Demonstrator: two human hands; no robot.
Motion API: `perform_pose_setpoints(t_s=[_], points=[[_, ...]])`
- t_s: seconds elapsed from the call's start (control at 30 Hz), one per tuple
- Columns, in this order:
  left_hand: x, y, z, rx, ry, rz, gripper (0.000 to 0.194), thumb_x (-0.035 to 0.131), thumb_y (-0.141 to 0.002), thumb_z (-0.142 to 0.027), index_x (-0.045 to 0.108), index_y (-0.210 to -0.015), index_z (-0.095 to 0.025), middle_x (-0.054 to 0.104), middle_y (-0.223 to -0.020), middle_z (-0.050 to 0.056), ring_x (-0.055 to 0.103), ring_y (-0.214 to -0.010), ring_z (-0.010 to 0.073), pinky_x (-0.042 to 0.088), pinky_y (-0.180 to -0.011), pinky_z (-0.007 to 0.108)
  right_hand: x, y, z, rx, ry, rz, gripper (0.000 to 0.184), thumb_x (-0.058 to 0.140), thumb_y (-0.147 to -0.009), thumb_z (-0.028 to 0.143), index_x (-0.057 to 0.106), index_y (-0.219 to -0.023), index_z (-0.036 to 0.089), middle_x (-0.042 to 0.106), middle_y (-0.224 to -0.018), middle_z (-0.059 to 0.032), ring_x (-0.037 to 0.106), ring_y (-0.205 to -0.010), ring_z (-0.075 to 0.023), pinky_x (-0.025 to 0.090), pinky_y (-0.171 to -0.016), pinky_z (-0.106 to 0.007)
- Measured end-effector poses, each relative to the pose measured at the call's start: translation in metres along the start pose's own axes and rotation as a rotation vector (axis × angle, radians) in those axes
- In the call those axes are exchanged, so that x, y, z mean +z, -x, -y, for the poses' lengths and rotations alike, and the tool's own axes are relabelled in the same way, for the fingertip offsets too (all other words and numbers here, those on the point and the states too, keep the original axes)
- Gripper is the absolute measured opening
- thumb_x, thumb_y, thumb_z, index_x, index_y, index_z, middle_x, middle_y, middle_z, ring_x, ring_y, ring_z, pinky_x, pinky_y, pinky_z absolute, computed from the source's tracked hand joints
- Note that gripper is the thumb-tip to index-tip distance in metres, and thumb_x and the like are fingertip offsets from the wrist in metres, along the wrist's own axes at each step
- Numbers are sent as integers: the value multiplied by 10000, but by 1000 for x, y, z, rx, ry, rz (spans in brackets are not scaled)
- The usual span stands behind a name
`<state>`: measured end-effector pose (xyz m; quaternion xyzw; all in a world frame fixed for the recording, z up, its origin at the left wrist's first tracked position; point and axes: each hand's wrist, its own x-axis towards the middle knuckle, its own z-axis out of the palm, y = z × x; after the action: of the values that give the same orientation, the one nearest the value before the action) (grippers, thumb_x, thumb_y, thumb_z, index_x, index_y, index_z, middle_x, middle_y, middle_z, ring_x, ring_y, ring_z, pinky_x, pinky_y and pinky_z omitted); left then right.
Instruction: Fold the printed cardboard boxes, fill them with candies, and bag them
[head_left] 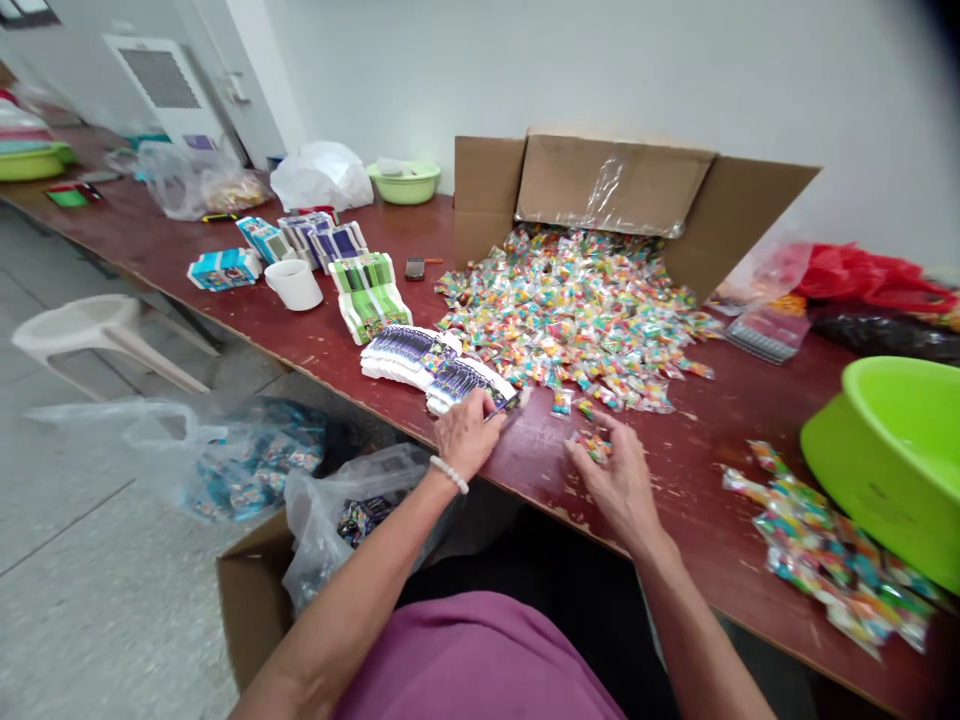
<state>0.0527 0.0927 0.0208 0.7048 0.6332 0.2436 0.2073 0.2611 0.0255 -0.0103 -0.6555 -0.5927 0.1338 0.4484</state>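
My left hand is closed on a small dark printed packet at the near end of the fanned stack of purple-and-white packets. Across from it, my right hand pinches a clear wrapped candy packet with colourful pieces, between thumb and fingers. Just beyond both hands spreads a big heap of the same candy packets, spilling from a cardboard box on its side. A bundle of green packets lies left of the purple stack.
At right, a lime-green basin stands beside loose candy packets. A white mug and blue bundled packets are at left. Below the table's front edge, a clear plastic bag sits in a carton. A white stool stands at left.
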Motion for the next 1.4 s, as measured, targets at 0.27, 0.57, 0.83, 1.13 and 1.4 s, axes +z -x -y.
perform_pose_setpoints(t_s=[0.27, 0.57, 0.83, 1.13, 1.4], points=[[-13, 61, 6, -147, 1038, 441, 383, 780, -702, -370, 441, -753, -200, 587, -748, -23, 551, -661, 129, 421, -613, 246, 17, 0, 48, 483, -897, 168, 514, 836, -689, 447, 624, -1092, 209, 712, -945, -49, 656, -729, -169, 530, -626, -283], [-21, 85, 4, -286, 1284, 789, 430, 836, -652, -298, 629, -998, -148, 675, -901, 60, 660, -756, 188, 502, -697, 304, 8, 21, 85, 397, -921, 421, 353, 768, -779, 471, 685, -973, 189, 739, -858, -47, 669, -703, -183, 557, -641, -301], [-25, 84, -2, 86, 958, 614, 431, 799, -643, -219, 676, -1047, -137, 683, -1048, 63, 612, -870, 203, 498, -802, 303, 22, 42, 98, 260, -624, 473, 734, 809, -714, 443, 461, -1313, 202, 673, -1198, -93, 660, -1040, -257, 521, -941, -415], [-4, 88, 9, 182, 794, 448, 243, 652, -801, -254, 651, -1008, -128, 668, -934, 42, 589, -817, 174, 501, -758, 278, 24, 41, 97, 161, -475, 494, 604, 752, -784, 420, 486, -1284, 211, 656, -1269, -97, 651, -1077, -263, 491, -983, -432], [-5, 89, 4, 137, 845, 440, 201, 654, -784, -247, 638, -953, -140, 640, -865, 20, 563, -753, 150, 493, -705, 260, 22, 39, 99, 170, -483, 494, 547, 765, -777, 407, 539, -1238, 218, 669, -1248, -91, 644, -1091, -267, 472, -1011, -444]])
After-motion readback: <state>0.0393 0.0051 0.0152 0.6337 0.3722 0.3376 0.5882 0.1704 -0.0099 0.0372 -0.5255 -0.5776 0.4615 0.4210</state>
